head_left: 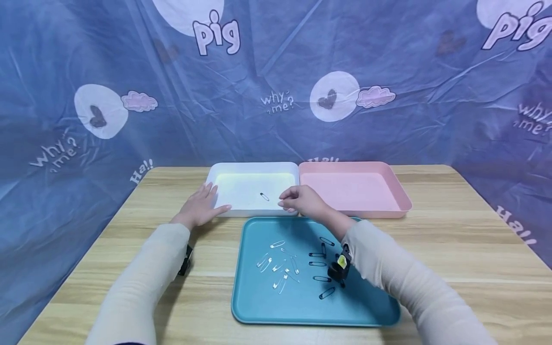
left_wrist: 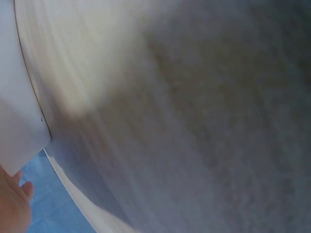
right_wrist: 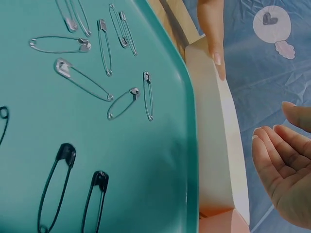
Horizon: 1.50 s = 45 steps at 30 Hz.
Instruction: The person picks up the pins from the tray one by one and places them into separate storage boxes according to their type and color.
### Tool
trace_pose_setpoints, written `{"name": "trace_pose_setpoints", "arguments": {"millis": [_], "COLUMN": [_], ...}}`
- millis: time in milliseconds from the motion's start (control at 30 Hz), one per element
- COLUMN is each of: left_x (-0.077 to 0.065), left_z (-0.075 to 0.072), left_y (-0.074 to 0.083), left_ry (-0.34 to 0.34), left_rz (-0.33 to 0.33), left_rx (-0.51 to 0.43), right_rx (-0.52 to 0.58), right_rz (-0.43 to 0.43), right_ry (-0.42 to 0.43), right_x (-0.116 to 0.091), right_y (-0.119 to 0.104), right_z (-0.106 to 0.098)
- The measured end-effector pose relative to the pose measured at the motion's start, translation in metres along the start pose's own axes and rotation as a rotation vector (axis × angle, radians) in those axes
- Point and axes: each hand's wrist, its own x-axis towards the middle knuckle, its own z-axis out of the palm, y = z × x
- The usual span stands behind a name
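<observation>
My right hand (head_left: 299, 200) hovers above the right part of the white tray (head_left: 241, 212), its thumb apart from the bent fingers and nothing seen between them. A dark safety pin (head_left: 264, 196) lies in that tray, left of the fingertips. My left hand (head_left: 199, 206) rests on the tray's left edge with fingers spread. In front, a teal tray (head_left: 276, 319) holds several silver safety pins (head_left: 276, 268) on its left and several black safety pins (head_left: 321, 278) towards its right. The right wrist view shows the silver pins (right_wrist: 81, 79) and black pins (right_wrist: 57, 184) closed.
A pink tray (head_left: 398, 191) adjoins the white one on the right. All the trays stand on a wooden table (head_left: 465, 249). A blue printed cloth (head_left: 241, 120) hangs behind the table. My right forearm (head_left: 388, 268) passes over the teal tray and hides part of it.
</observation>
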Motion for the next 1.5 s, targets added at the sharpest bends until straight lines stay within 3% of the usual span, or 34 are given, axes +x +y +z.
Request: {"name": "trace_pose_setpoints", "arguments": {"millis": [333, 833, 1500], "left_x": [0.0, 0.002, 0.003], "left_z": [0.0, 0.002, 0.002], "left_y": [-0.001, -0.002, -0.004], "left_ry": [0.003, 0.006, 0.008], "left_rz": [0.005, -0.001, 0.01], "left_rx": [-0.002, -0.005, 0.002], "right_rx": [0.012, 0.041, -0.036], "right_rz": [-0.005, -0.036, 0.091], "right_ry": [-0.002, -0.027, -0.009], "right_x": [-0.016, -0.039, -0.065], "right_y": [0.0, 0.017, 0.041], "right_z": [-0.009, -0.02, -0.034]}}
